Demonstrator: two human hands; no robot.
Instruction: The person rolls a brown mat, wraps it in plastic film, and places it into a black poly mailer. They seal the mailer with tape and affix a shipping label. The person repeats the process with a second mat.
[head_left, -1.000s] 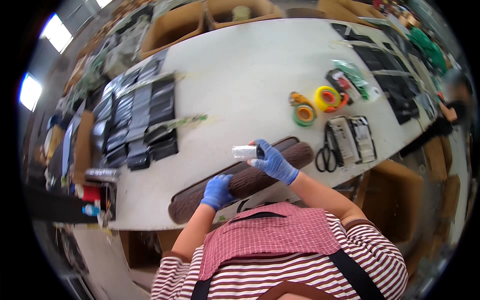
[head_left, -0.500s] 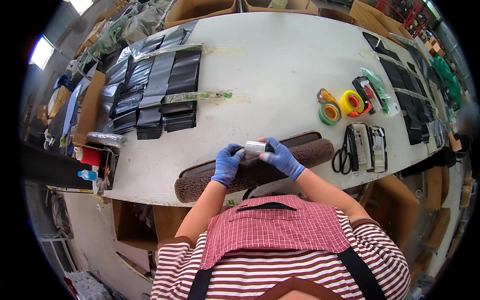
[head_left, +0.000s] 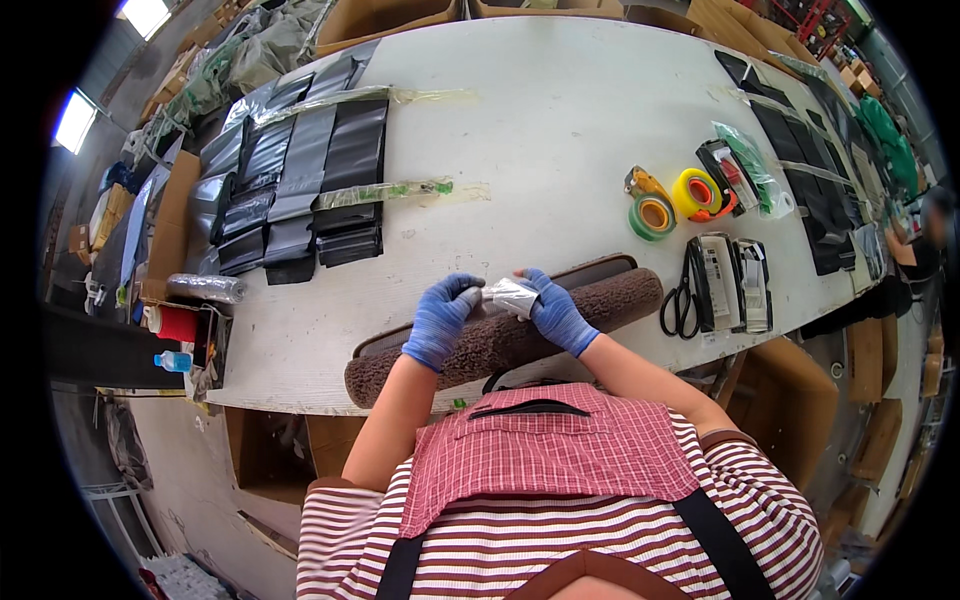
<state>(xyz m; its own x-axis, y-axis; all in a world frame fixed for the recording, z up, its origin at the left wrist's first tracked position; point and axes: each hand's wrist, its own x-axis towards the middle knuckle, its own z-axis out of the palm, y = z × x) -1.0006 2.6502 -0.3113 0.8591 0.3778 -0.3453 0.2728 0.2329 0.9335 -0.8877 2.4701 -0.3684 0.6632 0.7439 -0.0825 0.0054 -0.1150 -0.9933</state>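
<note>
Bags [head_left: 300, 180] of black plastic lie in overlapping rows well to the left of and beyond the brown pile roll [head_left: 505, 335], held down by strips of clear tape; a red cup [head_left: 178, 323] and a small bottle stand off the table's left edge. Over the roll's middle, the left hand [head_left: 440, 320] in a blue glove pinches the left end of a small silvery packet [head_left: 510, 295], thumb and forefinger closed on it. The right hand [head_left: 555, 312], also gloved, grips the packet's right end, its fingers curled around it. The packet hangs just above the roll, between the two hands, touching neither roll nor white table [head_left: 520, 120]. Right of the roll lie scissors [head_left: 680, 300] and two flat packs [head_left: 725, 285]; beyond them sit a green tape roll [head_left: 652, 215] and a yellow one [head_left: 695, 190]. By my reading the packet is only being handled or opened: no black bag has been drawn near, and bagging it seems left to do
</note>
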